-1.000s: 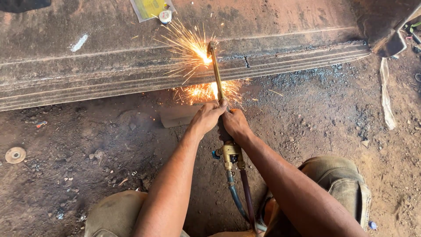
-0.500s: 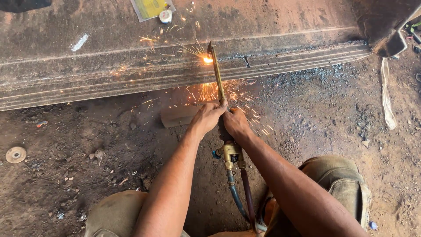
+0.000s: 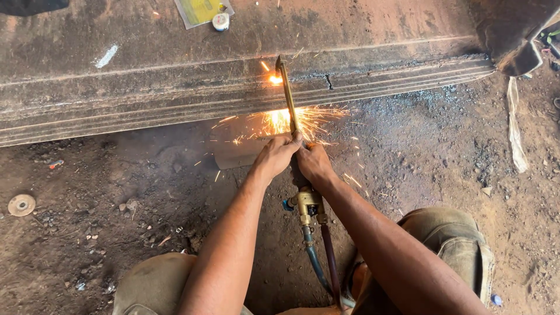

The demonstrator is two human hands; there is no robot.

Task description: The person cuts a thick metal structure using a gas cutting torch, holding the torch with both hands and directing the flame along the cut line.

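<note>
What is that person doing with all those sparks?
A person crouches on the dirt ground and holds a long brass cutting torch with both hands: the left hand and the right hand grip it side by side. Its tip burns bright at the edge of a big rusty steel plate, and orange sparks spray onto the ground below. Two hoses run back from the torch between the person's knees.

We are looking down at a reddish dirt floor [image 3: 437, 151] bearing a long steel plate [image 3: 146, 87] across twelve o'clock, a flat metal scrap [image 3: 236, 153] near centre, and a round disc [image 3: 21, 205] lying at nine o'clock.
</note>
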